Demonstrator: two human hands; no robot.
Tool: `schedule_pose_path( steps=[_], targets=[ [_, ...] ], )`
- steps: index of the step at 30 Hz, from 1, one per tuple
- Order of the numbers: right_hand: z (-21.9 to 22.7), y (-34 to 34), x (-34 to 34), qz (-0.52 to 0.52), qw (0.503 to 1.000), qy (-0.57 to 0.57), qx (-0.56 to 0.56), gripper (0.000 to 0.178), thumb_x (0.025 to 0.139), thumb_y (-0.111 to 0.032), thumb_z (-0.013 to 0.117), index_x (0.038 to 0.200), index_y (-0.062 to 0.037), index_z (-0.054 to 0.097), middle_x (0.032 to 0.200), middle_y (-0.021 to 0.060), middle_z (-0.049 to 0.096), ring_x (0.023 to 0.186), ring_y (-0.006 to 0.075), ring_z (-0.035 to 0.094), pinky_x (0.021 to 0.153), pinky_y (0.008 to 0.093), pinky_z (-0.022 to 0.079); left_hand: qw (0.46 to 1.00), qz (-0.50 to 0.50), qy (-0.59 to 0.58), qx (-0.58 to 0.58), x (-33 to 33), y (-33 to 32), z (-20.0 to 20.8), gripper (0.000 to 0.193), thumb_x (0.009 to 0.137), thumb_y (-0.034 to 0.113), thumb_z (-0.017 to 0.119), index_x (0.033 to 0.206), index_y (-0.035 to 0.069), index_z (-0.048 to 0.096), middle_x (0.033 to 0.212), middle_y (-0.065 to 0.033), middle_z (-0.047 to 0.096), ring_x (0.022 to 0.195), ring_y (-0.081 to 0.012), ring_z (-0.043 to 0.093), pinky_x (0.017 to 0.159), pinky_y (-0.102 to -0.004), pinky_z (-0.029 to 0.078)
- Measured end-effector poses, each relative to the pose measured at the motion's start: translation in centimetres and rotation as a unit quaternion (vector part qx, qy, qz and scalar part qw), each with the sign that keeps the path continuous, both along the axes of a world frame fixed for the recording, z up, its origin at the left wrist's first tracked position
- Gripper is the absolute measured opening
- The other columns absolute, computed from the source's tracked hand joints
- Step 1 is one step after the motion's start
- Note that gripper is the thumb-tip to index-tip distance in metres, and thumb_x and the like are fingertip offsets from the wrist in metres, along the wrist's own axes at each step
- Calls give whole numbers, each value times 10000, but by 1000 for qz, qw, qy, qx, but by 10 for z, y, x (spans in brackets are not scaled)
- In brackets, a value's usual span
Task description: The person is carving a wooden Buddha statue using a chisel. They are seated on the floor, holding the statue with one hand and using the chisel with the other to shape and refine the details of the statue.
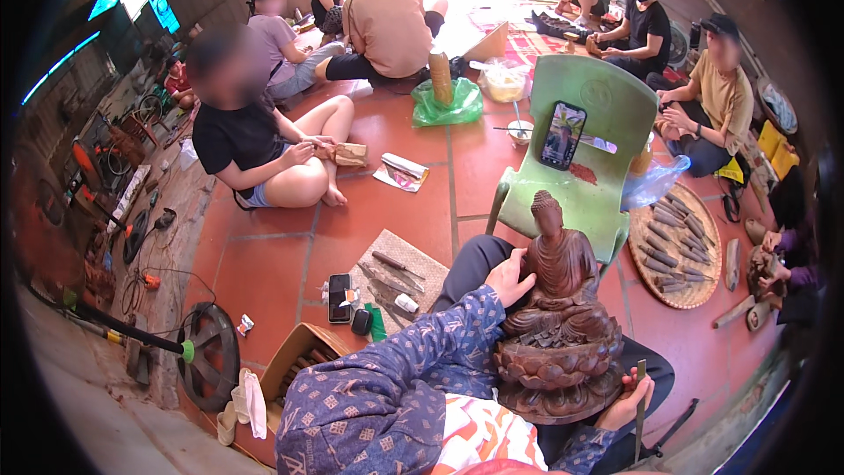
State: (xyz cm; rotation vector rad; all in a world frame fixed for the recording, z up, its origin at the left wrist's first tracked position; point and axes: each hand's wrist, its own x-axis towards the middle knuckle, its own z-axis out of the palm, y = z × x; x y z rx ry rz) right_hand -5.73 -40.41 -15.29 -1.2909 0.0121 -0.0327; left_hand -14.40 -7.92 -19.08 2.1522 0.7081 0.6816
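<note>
A dark brown carved wooden Buddha statue [563, 277] on a lotus base sits upright, slightly tilted, in my lap. My left hand [508, 280] grips the statue at its shoulder and upper arm, thumb and fingers pressed to the wood. Low at the right of the base, my right hand [626, 401] is closed round a thin flat metal carving tool [641, 378], which points upward beside the statue. Part of that hand's grip is hidden. To the left, several carving chisels [397, 266] lie on a woven mat [387, 244].
Ahead stands a green plastic chair [549, 198] with a propped phone [563, 135]. A round woven tray [646, 273] of chisels is at the right. At the left are a cardboard box [294, 347], a black phone [339, 297] and a standing fan [208, 356]. Several people sit around on the tiles.
</note>
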Motion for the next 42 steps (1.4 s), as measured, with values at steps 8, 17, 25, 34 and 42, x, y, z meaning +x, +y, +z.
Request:
schedule_pose_path(
  steps=[8,17,25,34,42],
  targets=[
    [-1,-1,1,2,1000,-1,8,280,1008,-263,486,1039,3,569,959,87,621,731,95,524,728,246,457,1000,-5,9,3,1,0,2,573,830,230,668,1274,-3,391,945,-182,618,899,-348,632,808,-414,503],
    [2,-2,-1,3,1000,4,7,276,1009,-264,486,1039,-1,565,960,77,616,728,94,518,729,241,452,1000,0,4,6,1,-2,-1,563,829,228,665,1270,1,400,932,-179,619,891,-343,632,797,-409,506],
    [-2,-4,2,17,1000,-14,-2,271,1012,-261,475,1036,-6,564,955,66,601,739,94,504,744,245,446,1000,-5,17,-12,1,-2,4,559,828,226,661,1269,-2,405,936,-187,625,905,-357,629,806,-419,502],
    [1,-2,-2,-5,1000,-21,-13,297,1014,-259,445,1003,13,565,922,88,601,735,102,493,726,254,437,1000,-4,8,1,0,2,1,556,836,224,656,1273,-5,400,938,-183,630,883,-341,640,793,-409,511],
    [4,0,1,22,997,-44,-54,276,1000,-193,445,924,21,601,869,81,643,688,114,561,684,250,454,1000,-8,9,-16,0,5,-6,546,838,224,656,1263,-15,410,919,-184,655,830,-327,658,754,-411,523]
  ],
)
